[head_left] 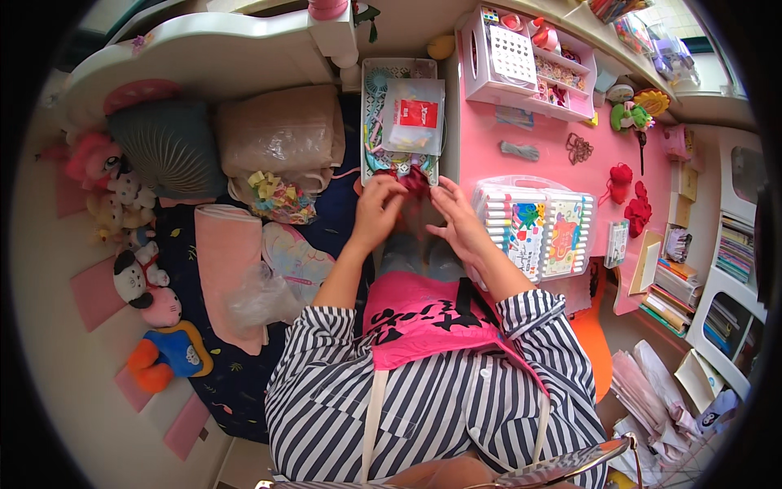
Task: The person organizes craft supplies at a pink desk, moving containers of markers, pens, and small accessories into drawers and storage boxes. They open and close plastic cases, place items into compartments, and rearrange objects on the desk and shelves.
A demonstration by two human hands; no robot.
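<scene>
Both hands pinch one small dark red woolly piece (pixel 414 181): the left hand (pixel 376 213) has its fingertips closed on the piece's left side, and the right hand (pixel 458 218) grips its right side, thumb turned inward. The piece hangs between them just below the near end of the white tray (pixel 365 106), which holds a clear bag with a red label (pixel 415 114) and bits of coloured material.

The hold looks light, fingertips only, so a tug from one side could, I judge, pull the piece loose; it would then fall toward the lap, below the tray, or into the dark gap beside the bed. If it is yarn work, uneven pulling might also stretch or undo it, though its make is too small to tell.

To the right of the tray, on the pink desk (pixel 489 130), stands a marker case (pixel 533 224) close against the right wrist. A wide swing of that arm might knock it. The loose red pieces (pixel 637 208) further right of the tray lie well clear.
</scene>
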